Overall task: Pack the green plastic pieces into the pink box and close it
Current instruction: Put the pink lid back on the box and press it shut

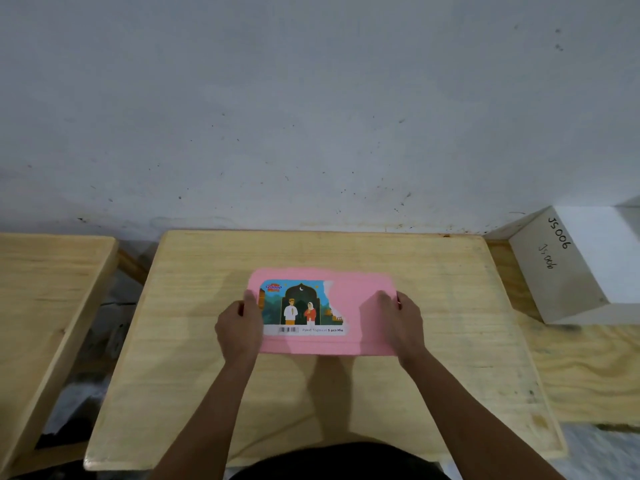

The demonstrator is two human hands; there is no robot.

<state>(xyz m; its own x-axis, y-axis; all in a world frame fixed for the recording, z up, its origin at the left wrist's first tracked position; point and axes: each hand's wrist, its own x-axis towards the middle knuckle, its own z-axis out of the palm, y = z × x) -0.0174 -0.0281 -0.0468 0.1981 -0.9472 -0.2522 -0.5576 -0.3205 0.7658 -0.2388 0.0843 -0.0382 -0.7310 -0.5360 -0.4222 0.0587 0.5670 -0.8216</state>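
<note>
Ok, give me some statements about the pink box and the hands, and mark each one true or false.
1. The pink box is closed. True.
2. Only the left hand holds the box. False: the right hand holds its other end.
3. Green pieces lie on the table. False: none are in view.
4. A white box stands off to the right. True.
5. The sticker on the box is whole. False: its right side is torn away.
</note>
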